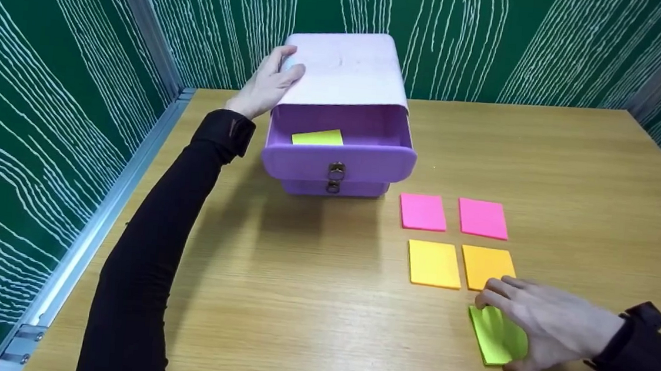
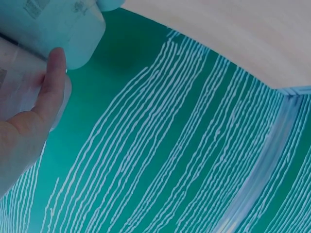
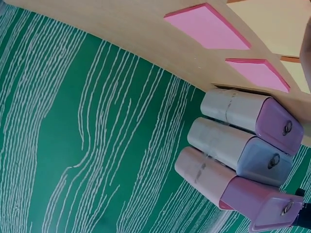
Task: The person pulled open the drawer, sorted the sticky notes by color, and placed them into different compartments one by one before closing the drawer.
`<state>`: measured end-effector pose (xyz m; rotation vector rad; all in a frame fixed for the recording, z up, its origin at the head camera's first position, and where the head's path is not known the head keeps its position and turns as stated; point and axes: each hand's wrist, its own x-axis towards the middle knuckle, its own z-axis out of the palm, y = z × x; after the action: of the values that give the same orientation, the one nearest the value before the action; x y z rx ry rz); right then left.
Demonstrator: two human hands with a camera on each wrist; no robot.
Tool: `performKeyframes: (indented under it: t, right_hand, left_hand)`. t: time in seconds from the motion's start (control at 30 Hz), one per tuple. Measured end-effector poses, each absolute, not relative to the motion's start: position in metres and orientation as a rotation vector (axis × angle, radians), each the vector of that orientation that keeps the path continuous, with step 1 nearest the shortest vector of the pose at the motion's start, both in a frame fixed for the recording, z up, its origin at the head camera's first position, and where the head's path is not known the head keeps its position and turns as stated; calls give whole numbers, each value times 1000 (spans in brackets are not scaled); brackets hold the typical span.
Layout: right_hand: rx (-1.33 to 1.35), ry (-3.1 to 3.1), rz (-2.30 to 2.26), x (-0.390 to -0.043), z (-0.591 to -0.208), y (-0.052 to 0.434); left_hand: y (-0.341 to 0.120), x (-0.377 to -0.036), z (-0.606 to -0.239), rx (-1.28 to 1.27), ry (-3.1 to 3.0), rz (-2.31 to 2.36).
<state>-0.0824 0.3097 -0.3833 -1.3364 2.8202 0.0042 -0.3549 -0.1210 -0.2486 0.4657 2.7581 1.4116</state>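
My left hand point(image 1: 268, 83) rests on the upper left edge of a small drawer unit point(image 1: 345, 69), thumb and a finger on its pale top. A finger point(image 2: 52, 87) lies straight against the unit's side in the left wrist view. The purple top drawer point(image 1: 338, 162) is pulled out, and a yellow-green sticky note pad point(image 1: 317, 138) sits inside. At the front right, my right hand point(image 1: 550, 321) pinches a lime green sticky note pad point(image 1: 489, 336), fingers at its far edge and thumb at its near edge. That hand also overlaps the corner of an orange pad point(image 1: 486, 267).
Two pink pads point(image 1: 423, 212) lie side by side right of the unit, with a yellow pad point(image 1: 434, 264) in front of them. The right wrist view shows a blue middle drawer point(image 3: 265, 162). Green walls with white wavy lines enclose the wooden table point(image 1: 307, 331).
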Motion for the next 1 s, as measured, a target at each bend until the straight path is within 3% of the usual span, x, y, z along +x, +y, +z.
performKeyframes:
  t: [0.77, 1.0]
  right_hand:
    - [-1284, 2772, -63, -88, -380, 308]
    - [-1398, 2727, -65, -87, -381, 309]
  left_hand:
    - [-121, -353, -248, 489, 2737, 1443]
    - [-121, -354, -248, 483, 2740, 1440]
